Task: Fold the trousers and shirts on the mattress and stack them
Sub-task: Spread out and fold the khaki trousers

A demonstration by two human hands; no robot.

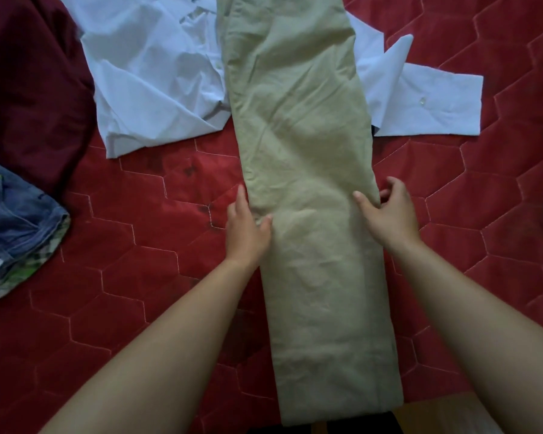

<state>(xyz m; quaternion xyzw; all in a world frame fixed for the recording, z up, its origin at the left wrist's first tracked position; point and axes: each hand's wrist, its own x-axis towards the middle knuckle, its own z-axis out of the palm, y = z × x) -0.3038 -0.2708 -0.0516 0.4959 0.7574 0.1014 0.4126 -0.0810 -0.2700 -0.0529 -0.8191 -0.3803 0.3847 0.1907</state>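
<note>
Red quilted mattress [452, 214] under everything. Khaki trousers [308, 151] lie legs-together, long axis running straight away from us, across white shirt [151, 76]. Our left hand [246, 225] and right hand [389, 213] pinch opposite edges mid-leg, equally near. We judge crosswise fold next.

Arms outstretched, left hand [246, 228] and right hand [389, 216] pinch opposite edges of the trousers [304, 136], thumbs on top.

Matt creased khaki trousers [308, 183] (woven cloth) on a quilted red mattress [157, 245]; crumpled white shirt [151, 73].
</note>
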